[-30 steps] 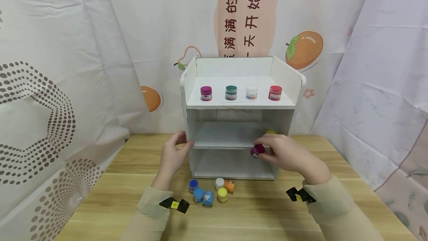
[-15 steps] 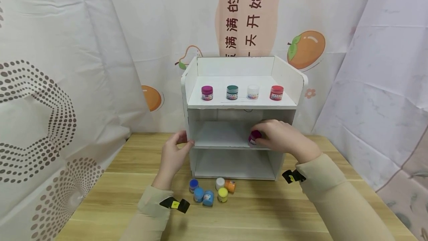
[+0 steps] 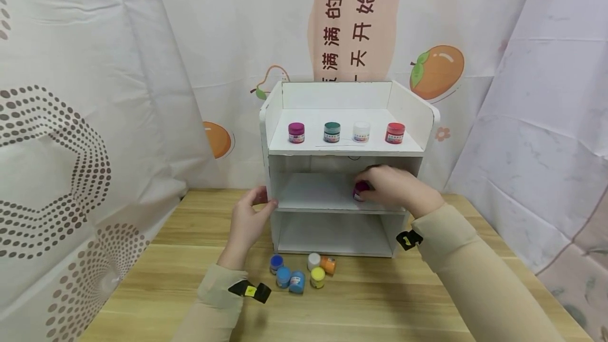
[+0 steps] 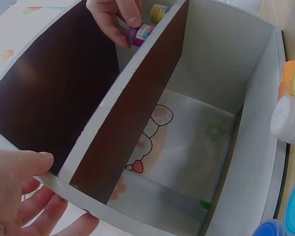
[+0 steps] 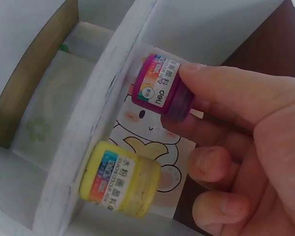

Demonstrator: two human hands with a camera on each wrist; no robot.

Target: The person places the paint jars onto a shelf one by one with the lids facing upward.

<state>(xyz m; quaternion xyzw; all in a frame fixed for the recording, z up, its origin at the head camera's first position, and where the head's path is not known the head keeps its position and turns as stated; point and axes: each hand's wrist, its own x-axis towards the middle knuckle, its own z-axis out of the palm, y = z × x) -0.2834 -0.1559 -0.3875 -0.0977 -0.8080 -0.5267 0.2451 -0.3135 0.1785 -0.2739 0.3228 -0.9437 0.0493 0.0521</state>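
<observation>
My right hand [image 3: 398, 188] pinches a dark magenta paint jar [image 3: 360, 191] between thumb and fingers, over the middle board of a small white shelf unit [image 3: 306, 194]. In the right wrist view the held jar [image 5: 157, 86] shows its label, and a yellow paint jar [image 5: 119, 178] stands beside it on the same board. That yellow jar is hidden behind my right hand in the head view. My left hand [image 3: 248, 221] holds the unit's left side panel; in the left wrist view its thumb lies over the panel's edge, with the other fingers along the outside.
On the top board stand a magenta jar [image 3: 296, 133], a dark green jar [image 3: 332, 132], a white jar [image 3: 361, 132] and a red jar [image 3: 395, 133]. Several blue, white, orange and yellow jars [image 3: 317, 277] lie on the wooden table [image 3: 332, 315] before the unit.
My right hand has lifted the magenta jar from in front of the lower compartment up to the middle board and slightly inward. The left hand keeps its place at the side panel.
</observation>
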